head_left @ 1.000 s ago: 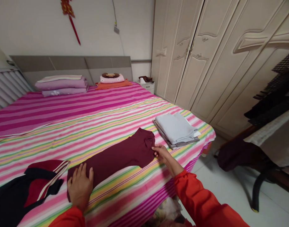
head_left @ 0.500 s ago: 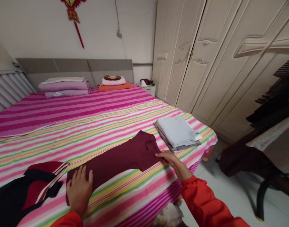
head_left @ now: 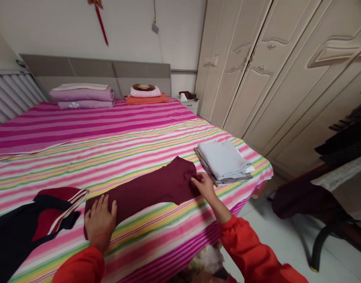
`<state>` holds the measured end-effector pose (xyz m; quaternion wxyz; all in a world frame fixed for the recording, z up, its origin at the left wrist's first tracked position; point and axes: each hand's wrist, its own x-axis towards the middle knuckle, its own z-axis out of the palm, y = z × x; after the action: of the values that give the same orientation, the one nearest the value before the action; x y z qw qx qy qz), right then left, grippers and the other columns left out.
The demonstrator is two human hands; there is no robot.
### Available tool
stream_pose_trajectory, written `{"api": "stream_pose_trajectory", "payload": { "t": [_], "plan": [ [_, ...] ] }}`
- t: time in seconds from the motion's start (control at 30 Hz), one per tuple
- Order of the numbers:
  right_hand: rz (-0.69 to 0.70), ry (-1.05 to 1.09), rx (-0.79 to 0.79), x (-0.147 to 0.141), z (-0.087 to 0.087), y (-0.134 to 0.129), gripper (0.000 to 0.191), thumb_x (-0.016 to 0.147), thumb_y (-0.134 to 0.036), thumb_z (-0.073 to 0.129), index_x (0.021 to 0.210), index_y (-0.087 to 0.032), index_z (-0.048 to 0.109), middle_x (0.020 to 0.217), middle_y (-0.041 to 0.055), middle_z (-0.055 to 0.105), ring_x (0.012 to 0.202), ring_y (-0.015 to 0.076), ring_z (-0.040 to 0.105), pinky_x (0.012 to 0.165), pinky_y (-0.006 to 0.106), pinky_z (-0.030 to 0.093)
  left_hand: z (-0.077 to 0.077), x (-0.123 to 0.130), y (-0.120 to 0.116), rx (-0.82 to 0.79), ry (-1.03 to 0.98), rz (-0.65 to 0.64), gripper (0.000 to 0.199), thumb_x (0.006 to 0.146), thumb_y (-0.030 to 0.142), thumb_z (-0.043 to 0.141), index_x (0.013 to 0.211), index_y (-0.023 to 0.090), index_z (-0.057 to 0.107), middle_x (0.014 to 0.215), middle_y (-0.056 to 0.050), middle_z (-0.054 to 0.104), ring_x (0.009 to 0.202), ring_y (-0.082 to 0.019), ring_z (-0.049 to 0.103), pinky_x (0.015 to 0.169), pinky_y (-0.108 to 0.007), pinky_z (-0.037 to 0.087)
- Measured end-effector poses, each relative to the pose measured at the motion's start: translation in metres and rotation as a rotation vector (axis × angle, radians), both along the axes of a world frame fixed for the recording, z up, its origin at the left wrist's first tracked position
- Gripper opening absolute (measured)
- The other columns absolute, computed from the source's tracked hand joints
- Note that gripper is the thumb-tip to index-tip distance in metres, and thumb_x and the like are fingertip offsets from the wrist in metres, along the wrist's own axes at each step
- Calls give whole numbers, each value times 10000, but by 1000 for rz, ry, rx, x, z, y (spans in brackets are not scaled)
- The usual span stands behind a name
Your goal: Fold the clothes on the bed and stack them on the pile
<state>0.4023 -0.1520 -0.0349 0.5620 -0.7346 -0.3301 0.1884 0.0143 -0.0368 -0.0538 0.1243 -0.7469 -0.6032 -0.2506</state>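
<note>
A maroon short-sleeved shirt [head_left: 151,184] lies folded lengthwise into a long strip across the striped bed. My left hand [head_left: 100,220] rests flat on its left end, palm down and fingers stretched out. At the shirt's right end, near the wrinkled collar, my right hand [head_left: 206,188] pinches the cloth between thumb and fingers; part of the grip is hidden. Just beyond that hand sits a stack of folded grey clothes [head_left: 223,159]. To the left of my left hand lies a dark navy and red garment [head_left: 35,224] with white stripes, loosely spread.
The striped bedspread [head_left: 115,157] stretches to the headboard [head_left: 94,70]. Folded purple bedding [head_left: 83,94] and a pink pillow [head_left: 145,92] lie at the far end. A cream wardrobe [head_left: 242,78] stands right, with clothes draped over a rack [head_left: 342,173] nearer me.
My right hand has moved from the shirt's lower right edge up and left toward the collar. The left hand stays on the shirt. The view has tilted down slightly.
</note>
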Motion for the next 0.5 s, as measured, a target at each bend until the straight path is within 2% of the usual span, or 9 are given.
{"api": "stream_pose_trajectory", "payload": {
  "t": [0.1, 0.2, 0.27, 0.4, 0.5],
  "plan": [
    [26, 38, 22, -4, -2, 30, 475, 523, -439, 804, 903, -212, 631, 888, 28, 692, 857, 219, 623, 787, 340, 494, 0, 0, 0, 7, -7, -2, 652, 968, 433, 178, 1304, 24, 559, 1351, -211, 580, 1276, -330, 491, 1055, -492, 327],
    [42, 125, 14, -2, -5, 38, 402, 493, -454, 813, 742, -208, 616, 690, -13, 655, 724, 201, 615, 700, 326, 503, 0, 0, -1, 0, -21, -10, 630, 965, 423, 204, 1318, 31, 549, 1359, -210, 574, 1290, -327, 480, 1059, -491, 322],
    [66, 202, 14, 3, -7, 30, 361, 555, -484, 779, 693, -203, 599, 654, -6, 655, 698, 198, 622, 659, 318, 512, -1, 0, -1, -12, -37, -9, 606, 964, 416, 230, 1329, 47, 543, 1363, -202, 573, 1305, -318, 468, 1067, -486, 315],
    [92, 346, -14, 11, -8, 1, 307, 727, -506, 656, 767, -207, 603, 689, 34, 695, 664, 191, 648, 576, 313, 533, -2, 1, -1, -28, -55, -9, 593, 963, 414, 254, 1322, 48, 550, 1357, -205, 577, 1304, -324, 467, 1069, -488, 309],
    [54, 373, -66, 12, -12, -16, 268, 734, -461, 663, 716, -218, 553, 593, 31, 651, 556, 185, 615, 496, 307, 513, -2, 1, -1, -19, -69, -15, 586, 967, 413, 256, 1325, 54, 548, 1363, -206, 572, 1306, -320, 468, 1071, -486, 306]
  ]
}}
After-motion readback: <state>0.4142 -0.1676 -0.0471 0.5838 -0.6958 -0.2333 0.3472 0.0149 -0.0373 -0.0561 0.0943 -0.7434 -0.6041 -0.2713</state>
